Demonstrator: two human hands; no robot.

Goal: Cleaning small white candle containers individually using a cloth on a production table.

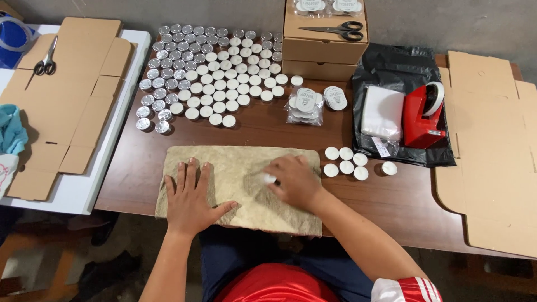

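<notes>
Counts on the worktop (140, 168)
Two scissors (335, 29), one tape dispenser (422, 114), one cloth (235, 162), six loose candles (347, 161) beside it, two stacked boxes (324, 50).

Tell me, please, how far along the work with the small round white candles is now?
Done, it seems: six small round white candles sit grouped right of the beige cloth. In hand: the right hand presses one candle on the cloth; the left hand lies flat on it. Left: a large batch of candles in silver cups waits behind.
</notes>
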